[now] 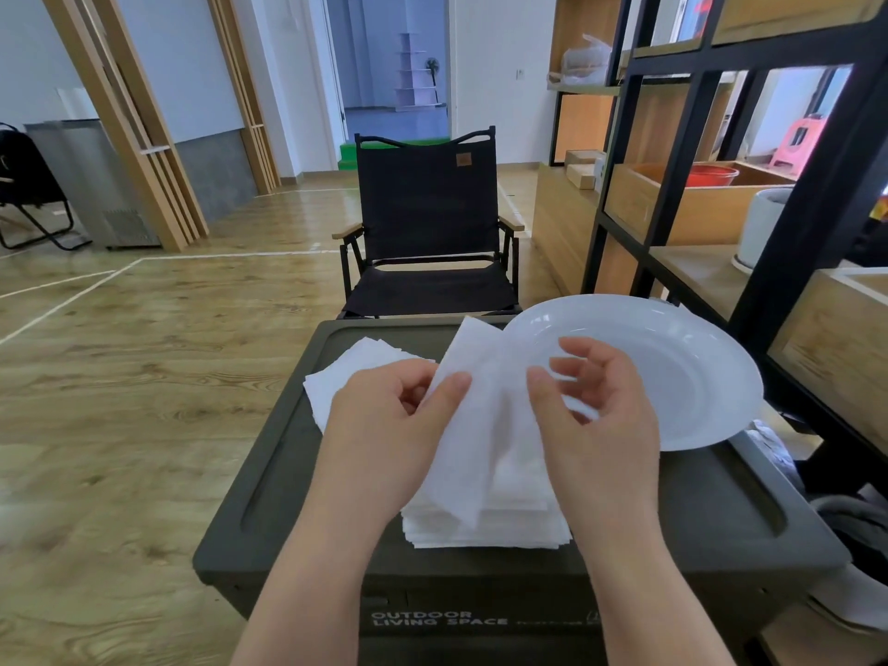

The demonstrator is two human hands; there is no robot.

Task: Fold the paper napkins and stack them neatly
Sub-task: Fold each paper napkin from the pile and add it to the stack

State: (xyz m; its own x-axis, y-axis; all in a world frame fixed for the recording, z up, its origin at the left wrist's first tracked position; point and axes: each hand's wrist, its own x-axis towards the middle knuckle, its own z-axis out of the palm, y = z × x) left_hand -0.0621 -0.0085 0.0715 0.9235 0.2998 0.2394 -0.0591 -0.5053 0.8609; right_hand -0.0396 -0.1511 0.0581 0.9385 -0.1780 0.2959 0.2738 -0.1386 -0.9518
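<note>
I see soft matt paper napkins (485,425), a glossy smooth white plate (672,377), a matt dark plastic box (696,511), black cloth chair (425,204), shiny wood-grain floor (144,353)

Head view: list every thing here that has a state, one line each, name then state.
left hand: pinching the lifted napkin's left edge
right hand: pinching its right edge, other fingers loosely curled
lifted napkin: raised above the near stack, partly folded
near stack: flat on the box lid
far napkins: lying flat, fanned unevenly
plate: empty, overhanging the lid's right edge
box lid: closed
folding chair: unfolded, unoccupied
</note>
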